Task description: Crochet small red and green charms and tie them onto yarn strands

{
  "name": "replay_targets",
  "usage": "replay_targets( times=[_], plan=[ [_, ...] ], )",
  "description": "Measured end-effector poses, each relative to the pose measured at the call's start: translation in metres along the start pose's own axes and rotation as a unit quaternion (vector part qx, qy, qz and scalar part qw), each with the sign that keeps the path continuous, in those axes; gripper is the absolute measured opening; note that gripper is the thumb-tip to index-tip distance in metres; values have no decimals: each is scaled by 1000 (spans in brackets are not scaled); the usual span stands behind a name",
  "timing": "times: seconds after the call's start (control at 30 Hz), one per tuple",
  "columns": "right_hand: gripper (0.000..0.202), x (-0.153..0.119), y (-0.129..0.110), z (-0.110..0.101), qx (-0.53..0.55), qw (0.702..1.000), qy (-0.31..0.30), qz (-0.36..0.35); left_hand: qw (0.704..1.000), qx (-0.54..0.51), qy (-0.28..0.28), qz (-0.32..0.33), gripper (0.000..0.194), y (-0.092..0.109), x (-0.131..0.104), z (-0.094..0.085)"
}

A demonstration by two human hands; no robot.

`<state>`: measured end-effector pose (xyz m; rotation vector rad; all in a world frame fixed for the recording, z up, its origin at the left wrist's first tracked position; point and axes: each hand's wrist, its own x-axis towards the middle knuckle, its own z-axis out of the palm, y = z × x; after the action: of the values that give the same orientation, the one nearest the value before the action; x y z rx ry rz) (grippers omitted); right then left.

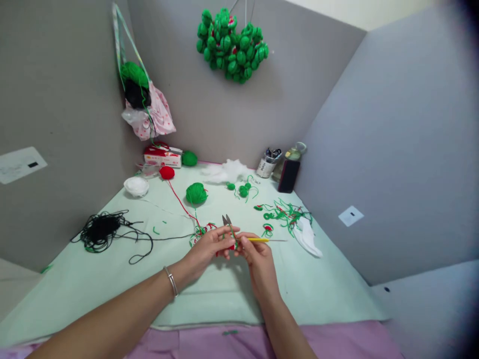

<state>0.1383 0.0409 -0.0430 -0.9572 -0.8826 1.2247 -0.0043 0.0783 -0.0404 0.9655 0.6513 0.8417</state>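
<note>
My left hand (209,249), with a silver bracelet at the wrist, pinches a small red and green crochet piece (232,245). Close against it, my right hand (258,257) is closed round a crochet hook with a yellow handle (258,240); its thin metal shaft points right. Dark scissor blades (226,220) show just beyond my left fingers, their handles hidden. Red, green and black strands (202,232) lie beside my left hand. A red strand runs back to a red yarn ball (166,172), and a green yarn ball (196,193) sits behind the hands.
Black yarn (103,232) lies tangled at left, near a white bowl (136,186). Green scraps (286,215) and white cloth (307,237) are at right. White stuffing (228,171), a pen cup (267,163) and a phone (289,175) stand or lie at the back.
</note>
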Motion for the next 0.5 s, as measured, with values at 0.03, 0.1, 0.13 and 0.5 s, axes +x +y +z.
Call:
replay_targets(
  times=[0.03,0.1,0.13,0.5],
  plan=[
    [22,1,1,0,5,1000,4,25,1000,-9,2,-14,46,-4,2,-3],
    [27,2,3,1,13,998,11,57,999,-20,-1,-30,45,-8,4,-7],
    [29,2,4,2,16,998,14,66,999,-22,-7,-33,44,-8,3,-8],
    [36,0,5,5,23,993,27,108,998,-20,-33,-52,44,-2,1,-8]
  ],
)
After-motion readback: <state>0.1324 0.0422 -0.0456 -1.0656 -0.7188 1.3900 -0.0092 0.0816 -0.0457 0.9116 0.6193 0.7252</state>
